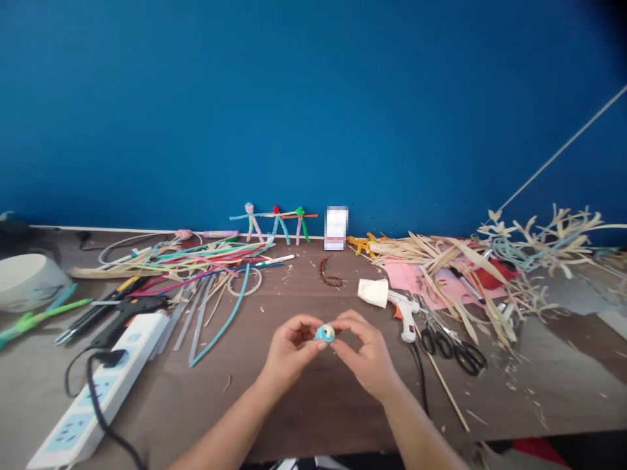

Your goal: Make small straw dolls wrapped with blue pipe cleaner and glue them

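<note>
Left hand (pixel 296 346) and right hand (pixel 363 349) pinch a small coil (pixel 324 335), left of the white glue gun (pixel 408 316); scissors (pixel 458 347) lie right of that gun.

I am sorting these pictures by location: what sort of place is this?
Probably a craft worktable: it holds pipe-cleaner figures, a white glue gun and black-handled scissors.

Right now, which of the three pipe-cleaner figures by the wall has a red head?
The middle pipe-cleaner figure, with light-blue legs; the left figure has a pale head, the right figure a green one.
</note>
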`<state>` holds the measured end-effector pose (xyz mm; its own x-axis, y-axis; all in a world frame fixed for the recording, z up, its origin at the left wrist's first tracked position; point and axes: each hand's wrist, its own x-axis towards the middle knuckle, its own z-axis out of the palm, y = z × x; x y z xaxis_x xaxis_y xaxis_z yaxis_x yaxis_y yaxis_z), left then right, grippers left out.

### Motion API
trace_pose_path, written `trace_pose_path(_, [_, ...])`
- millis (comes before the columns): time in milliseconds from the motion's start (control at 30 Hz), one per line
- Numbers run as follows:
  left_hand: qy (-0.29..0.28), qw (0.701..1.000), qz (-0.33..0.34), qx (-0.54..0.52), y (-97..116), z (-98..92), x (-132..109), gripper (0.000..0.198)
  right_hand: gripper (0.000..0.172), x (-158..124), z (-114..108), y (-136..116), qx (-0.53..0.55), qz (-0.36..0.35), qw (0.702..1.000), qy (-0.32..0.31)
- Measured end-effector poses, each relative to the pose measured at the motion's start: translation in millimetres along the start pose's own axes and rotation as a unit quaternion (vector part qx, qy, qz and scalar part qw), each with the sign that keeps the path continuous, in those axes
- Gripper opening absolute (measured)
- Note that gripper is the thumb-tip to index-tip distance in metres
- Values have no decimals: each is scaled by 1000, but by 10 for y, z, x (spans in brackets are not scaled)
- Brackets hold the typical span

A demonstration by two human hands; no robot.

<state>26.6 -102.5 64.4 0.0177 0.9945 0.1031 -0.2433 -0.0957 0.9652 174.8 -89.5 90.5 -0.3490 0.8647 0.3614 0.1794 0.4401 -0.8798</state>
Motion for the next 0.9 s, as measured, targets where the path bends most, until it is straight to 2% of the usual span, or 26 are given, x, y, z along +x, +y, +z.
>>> trace_pose_path(100, [-12,991,100,86,76,-30,-31,18,15,-32,-7,-60,5,-28,1000,1])
trace_pose_path(233, [-19,958,227,176,127,-55,-76,13,17,-84,38,-103,-2,-67,998,22])
trace_pose_path(433, [-78,912,299,269,165,-108,-171,32,22,-171,31,-105,-58,-124,990,40])
trace_pose_path(633, [-32,923,264,276,203,-57,-265,40,27,-227,28,-124,-88,-146,984,48])
trace_pose_path(900, [-5,949,195,248,200,14,-304,27,26,-245,82,-122,-91,-149,982,69])
